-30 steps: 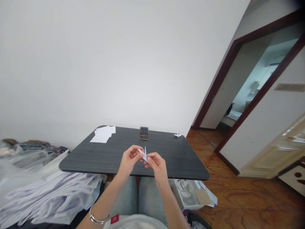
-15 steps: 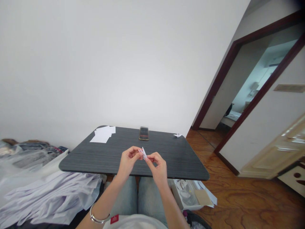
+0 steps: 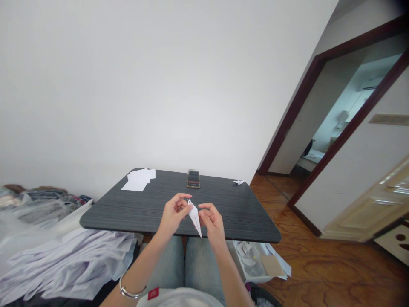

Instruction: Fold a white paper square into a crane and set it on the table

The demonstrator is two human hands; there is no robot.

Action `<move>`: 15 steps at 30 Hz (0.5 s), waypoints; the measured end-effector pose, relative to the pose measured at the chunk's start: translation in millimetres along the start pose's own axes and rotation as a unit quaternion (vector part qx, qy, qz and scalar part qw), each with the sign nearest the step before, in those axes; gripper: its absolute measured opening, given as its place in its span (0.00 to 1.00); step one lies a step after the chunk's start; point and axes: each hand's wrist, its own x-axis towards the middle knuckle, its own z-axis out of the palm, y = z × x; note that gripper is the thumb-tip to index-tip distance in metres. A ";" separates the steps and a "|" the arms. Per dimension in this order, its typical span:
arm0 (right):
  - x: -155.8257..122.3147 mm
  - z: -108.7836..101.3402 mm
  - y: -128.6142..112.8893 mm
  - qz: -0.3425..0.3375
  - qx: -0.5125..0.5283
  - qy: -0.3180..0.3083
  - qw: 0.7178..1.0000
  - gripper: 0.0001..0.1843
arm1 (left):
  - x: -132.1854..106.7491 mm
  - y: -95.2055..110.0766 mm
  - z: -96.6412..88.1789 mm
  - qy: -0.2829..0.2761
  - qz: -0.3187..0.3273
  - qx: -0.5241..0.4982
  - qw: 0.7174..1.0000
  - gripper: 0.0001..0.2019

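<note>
The folded paper (image 3: 194, 218) is hanging between our two hands, just above the near edge of the table (image 3: 128, 209). Its long tip is now pointing down toward our lap. Half a second ago only a short tip was showing above our fingers, so the piece is being swung over and drawn out longer in our grip.

Far left, a heap of white fabric (image 3: 64, 264) is lying beside the table, and loose white sheets (image 3: 138, 180) are resting on the far left corner. Our left hand (image 3: 172, 215), with a bracelet (image 3: 129, 292) at the wrist, is pinching the paper's upper end between thumb and fingertips. A phone (image 3: 193, 179) is lying at the far edge, well apart from the hands. Our right hand (image 3: 212, 221) is curling narrowly, fingers closing on the paper's right side. Further right, a small folded figure (image 3: 238, 181) is sitting near the far right corner. Below the table's right end, a tray of scraps (image 3: 252, 262) is standing on the floor.
</note>
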 end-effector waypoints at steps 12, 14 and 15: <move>2.5 -15.7 0.6 -0.182 -0.165 -0.084 0.966 0.09 | -1.8 5.9 3.1 -0.041 -0.044 -0.017 0.998 0.15; 2.2 -15.4 0.0 -0.188 -0.169 -0.079 0.964 0.08 | -2.6 6.6 3.9 -0.049 -0.047 -0.019 0.998 0.15; 2.1 -15.0 -0.6 -0.192 -0.171 -0.078 0.963 0.08 | -2.7 6.6 4.1 -0.053 -0.049 -0.019 0.997 0.15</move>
